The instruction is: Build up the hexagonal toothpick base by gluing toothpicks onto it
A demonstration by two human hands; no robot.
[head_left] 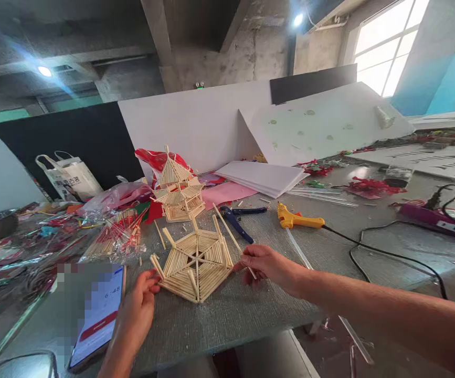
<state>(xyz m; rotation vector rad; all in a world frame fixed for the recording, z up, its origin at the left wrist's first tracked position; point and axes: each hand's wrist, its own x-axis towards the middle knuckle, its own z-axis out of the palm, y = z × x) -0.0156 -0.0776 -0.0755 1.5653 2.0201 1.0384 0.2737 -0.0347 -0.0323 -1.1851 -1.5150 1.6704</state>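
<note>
On the worktop (231, 315), my left fingers (148, 286) pinch a corner of the stick hexagon (198, 262); my right fingers (247, 262) grip a loose stick (229, 233) at its rim. Light and brittle, I judge: hold by the corners.

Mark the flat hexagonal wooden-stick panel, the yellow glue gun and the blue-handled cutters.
flat hexagonal wooden-stick panel (212, 272), head view, sticks right of its centre
yellow glue gun (302, 221), head view, middle of its body
blue-handled cutters (237, 226), head view, on one handle

Left hand (137, 307), right hand (267, 265) at hexagon (196, 262)
</note>
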